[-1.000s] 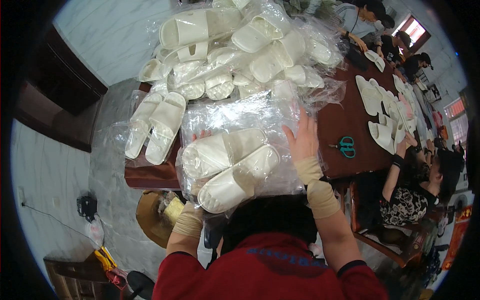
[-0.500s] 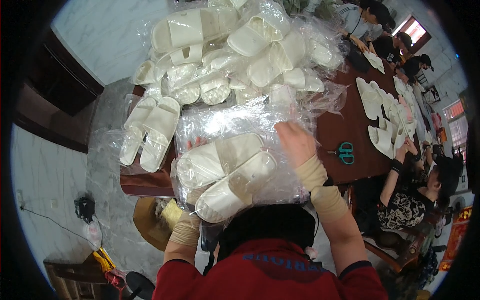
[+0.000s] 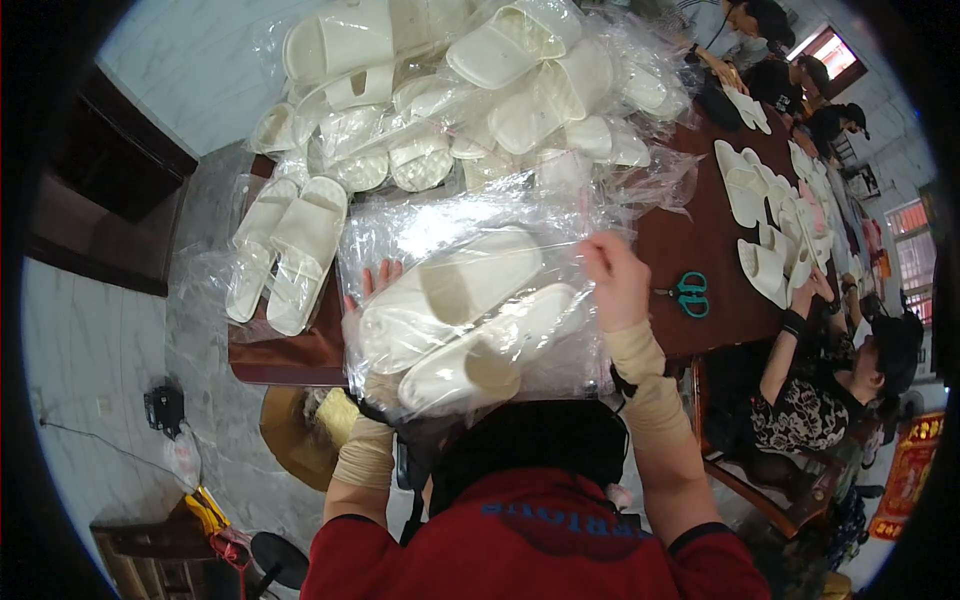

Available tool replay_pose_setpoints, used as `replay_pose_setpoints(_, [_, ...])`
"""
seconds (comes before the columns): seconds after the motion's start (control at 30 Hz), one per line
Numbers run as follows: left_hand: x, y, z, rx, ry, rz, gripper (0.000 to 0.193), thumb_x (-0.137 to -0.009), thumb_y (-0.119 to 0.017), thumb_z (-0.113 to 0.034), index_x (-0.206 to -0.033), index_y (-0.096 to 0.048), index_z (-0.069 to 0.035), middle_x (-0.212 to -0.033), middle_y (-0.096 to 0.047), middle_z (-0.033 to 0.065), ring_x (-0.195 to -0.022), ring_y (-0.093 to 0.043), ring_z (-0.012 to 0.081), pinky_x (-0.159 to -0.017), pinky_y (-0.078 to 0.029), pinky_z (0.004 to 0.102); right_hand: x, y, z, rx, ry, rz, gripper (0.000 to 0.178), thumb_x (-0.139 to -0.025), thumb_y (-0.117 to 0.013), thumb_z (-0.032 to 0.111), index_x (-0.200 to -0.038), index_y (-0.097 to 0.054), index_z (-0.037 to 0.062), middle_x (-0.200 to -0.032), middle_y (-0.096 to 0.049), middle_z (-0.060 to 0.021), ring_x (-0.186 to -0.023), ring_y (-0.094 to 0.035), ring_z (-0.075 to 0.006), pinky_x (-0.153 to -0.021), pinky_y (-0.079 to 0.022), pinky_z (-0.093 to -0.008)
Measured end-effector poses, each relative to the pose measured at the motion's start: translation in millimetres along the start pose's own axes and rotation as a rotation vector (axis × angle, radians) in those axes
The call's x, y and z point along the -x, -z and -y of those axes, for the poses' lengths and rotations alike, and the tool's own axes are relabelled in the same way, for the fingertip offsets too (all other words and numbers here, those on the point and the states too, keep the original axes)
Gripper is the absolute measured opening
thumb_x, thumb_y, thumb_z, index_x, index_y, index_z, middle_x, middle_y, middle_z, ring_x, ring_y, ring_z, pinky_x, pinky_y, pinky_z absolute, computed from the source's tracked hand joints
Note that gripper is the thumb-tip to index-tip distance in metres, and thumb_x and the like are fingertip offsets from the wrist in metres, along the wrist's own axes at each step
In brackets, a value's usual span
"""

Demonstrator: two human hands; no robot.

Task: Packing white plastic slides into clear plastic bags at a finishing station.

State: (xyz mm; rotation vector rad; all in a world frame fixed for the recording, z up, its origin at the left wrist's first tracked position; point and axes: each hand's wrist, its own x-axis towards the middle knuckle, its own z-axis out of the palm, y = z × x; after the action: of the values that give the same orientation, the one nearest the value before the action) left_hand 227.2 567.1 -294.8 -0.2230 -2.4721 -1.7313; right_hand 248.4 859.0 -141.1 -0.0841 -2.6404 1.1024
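Note:
A pair of white slide slippers (image 3: 405, 330) lies inside a clear plastic bag (image 3: 550, 370), slanting across the near table edge before me. From below and the left, my left hand (image 3: 375, 285) supports the bagged slippers. Its stretched fingers show past the far side, while its palm is mostly hidden behind the pair. My right hand (image 3: 618, 275) is closed in a pinch at the bag's right edge. Flat clear plastic (image 3: 420, 225) lies on the table just beyond the pair.
Bagged white slippers (image 3: 520, 80) are heaped at the far side, with another bagged pair (image 3: 290, 250) on the left. Teal-handled scissors (image 3: 690, 295) lie on the brown table (image 3: 670, 240). Loose slippers (image 3: 765, 260) stand on the right, near a seated co-worker (image 3: 820, 400). Others work farther back.
The bagged slippers have turned, their right ends swinging away from me. My right hand, blurred and loosely bent before, has shifted slightly right and down and now pinches the bag's edge.

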Motion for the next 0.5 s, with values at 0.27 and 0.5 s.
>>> replay_pose_setpoints(0.27, [11.3, -5.3, 8.5, 0.046, 0.017, 0.020, 0.070, -0.087, -0.033, -0.053, -0.148, -0.021, -0.021, -0.154, -0.018, -0.0035, -0.143, -0.013, 0.0226, -0.110, -0.004, 0.0575, 26.2, 26.7, -8.9, 0.325, 0.212, -0.078, 0.013, -0.084, -0.057, 0.007, -0.097, -0.058, 0.0036, -0.088, -0.061, -0.0139, -0.084, -0.058, -0.0331, -0.072, -0.047, -0.0388])
replay_pose_setpoints(0.5, [11.8, -7.7, 0.8, 0.119, 0.003, 0.018, 0.065, -0.090, -0.029, -0.049, -0.148, -0.020, -0.022, -0.155, -0.016, -0.0041, -0.143, -0.011, 0.0215, -0.111, -0.002, 0.0555, -30.8, -36.8, 13.2, 0.273, 0.471, 0.215, 0.024, -0.081, -0.059, 0.005, -0.105, -0.061, 0.0079, -0.094, -0.061, -0.0126, -0.084, -0.059, -0.0326, -0.074, -0.048, -0.0379])
